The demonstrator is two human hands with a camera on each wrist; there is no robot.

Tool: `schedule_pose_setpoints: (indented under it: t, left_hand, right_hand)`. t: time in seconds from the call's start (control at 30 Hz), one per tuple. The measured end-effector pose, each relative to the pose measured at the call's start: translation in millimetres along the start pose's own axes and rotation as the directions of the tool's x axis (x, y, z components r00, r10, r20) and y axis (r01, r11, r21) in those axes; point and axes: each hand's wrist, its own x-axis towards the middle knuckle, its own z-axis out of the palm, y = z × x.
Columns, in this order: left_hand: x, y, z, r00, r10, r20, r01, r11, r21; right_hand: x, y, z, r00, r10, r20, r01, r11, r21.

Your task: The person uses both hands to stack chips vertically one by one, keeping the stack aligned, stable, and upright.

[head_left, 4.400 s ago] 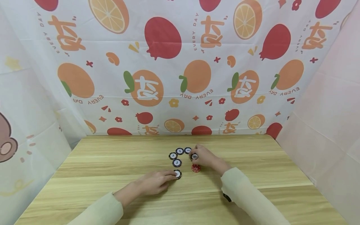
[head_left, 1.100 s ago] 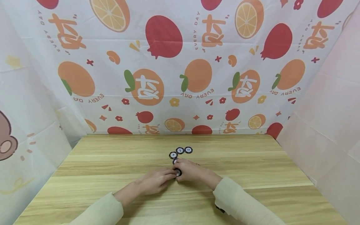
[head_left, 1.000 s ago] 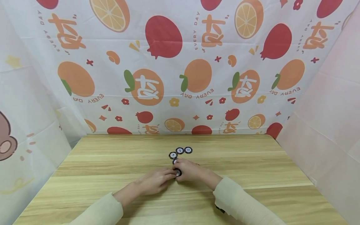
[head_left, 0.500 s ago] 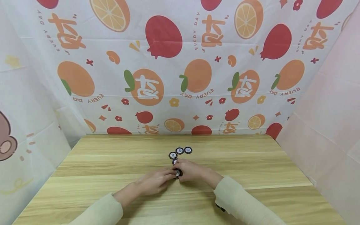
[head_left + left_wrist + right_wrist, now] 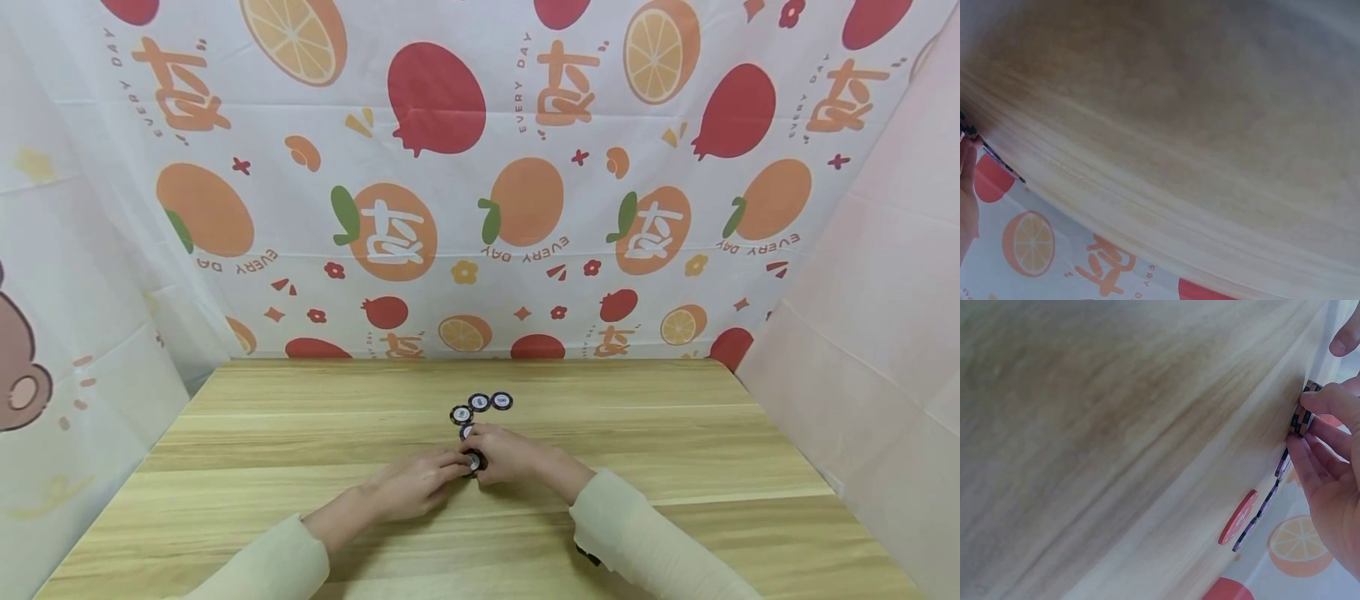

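Observation:
A short stack of black poker chips (image 5: pixel 472 463) stands on the wooden table in front of the person. My right hand (image 5: pixel 513 457) grips the stack between thumb and fingers; the right wrist view shows its layered edge (image 5: pixel 1300 420). From the other side, my left hand (image 5: pixel 417 483) reaches in with rather straight fingers, and its fingertips touch the stack. Beyond lies an arc of flat dark chips, including one at the left bend (image 5: pixel 461 414) and one at the far right end (image 5: pixel 502 401). A red chip (image 5: pixel 1238 517) lies by the arc, hidden behind my right hand in the head view.
The light wooden table (image 5: pixel 300 433) runs back to a white curtain (image 5: pixel 465 225) printed with fruit. Paler curtains hang on the left (image 5: pixel 75 275) and right (image 5: pixel 862 333). Something dark (image 5: pixel 587 556) shows under the right sleeve (image 5: pixel 622 533).
Since the oldest frame, my right hand has moved left and nearer, from the arc's right side with a chip to the stack. Over the last second it shifts only slightly; the left hand stays.

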Motion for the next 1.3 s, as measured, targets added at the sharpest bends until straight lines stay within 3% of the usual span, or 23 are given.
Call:
schedule_pose_setpoints:
  t: [0.1, 0.27, 0.37, 0.5, 0.6, 0.73, 0.93, 1.1, 1.3]
  left_hand:
    - [-0.7, -0.6, 0.7, 1.000, -0.003, 0.001, 0.003, 1.000, 0.003]
    - [-1.4, -0.3, 2.5, 1.000, -0.008, -0.016, 0.008, 1.000, 0.014]
    - [-0.5, 0.1, 2.9, 1.000, -0.018, -0.011, 0.018, 1.000, 0.003]
    - [0.6, -0.4, 1.7, 0.998, -0.044, 0.035, 0.044, 0.999, -0.027]
    - [0.9, -0.8, 0.9, 0.997, -0.053, 0.057, 0.055, 0.998, -0.033]
    - [0.8, -1.5, 0.5, 0.998, -0.044, 0.054, 0.045, 0.999, -0.025]
    - [-0.1, -2.1, 0.6, 0.998, -0.039, 0.053, 0.040, 0.999, -0.016]
    - [-0.4, -2.2, 0.9, 0.997, -0.039, 0.062, 0.039, 0.999, -0.006]
    - [-0.9, -4.1, 0.6, 0.997, -0.044, 0.071, 0.044, 0.999, -0.004]
  right_hand:
    - [0.9, 1.3, 0.1, 1.000, -0.013, -0.001, 0.013, 1.000, 0.006]
    - [2.8, 7.6, -0.9, 1.000, 0.022, 0.008, -0.023, 0.991, 0.129]
    - [6.2, 14.1, -0.5, 0.994, 0.064, -0.085, -0.050, 0.986, 0.157]
    - [15.4, 23.5, -1.2, 0.960, 0.112, -0.256, -0.095, 0.992, 0.079]
    - [24.2, 28.6, -3.5, 0.944, 0.147, -0.297, -0.146, 0.989, 0.025]
    - [37.5, 30.5, -10.4, 0.948, 0.201, -0.247, -0.213, 0.977, -0.024]
    - [56.7, 27.1, -16.0, 0.958, 0.272, -0.089, -0.280, 0.954, -0.107]
    - [65.8, 22.5, -12.8, 0.958, 0.288, -0.013, -0.284, 0.935, -0.211]
    - [71.4, 20.2, -12.5, 0.962, 0.272, 0.007, -0.260, 0.926, -0.274]
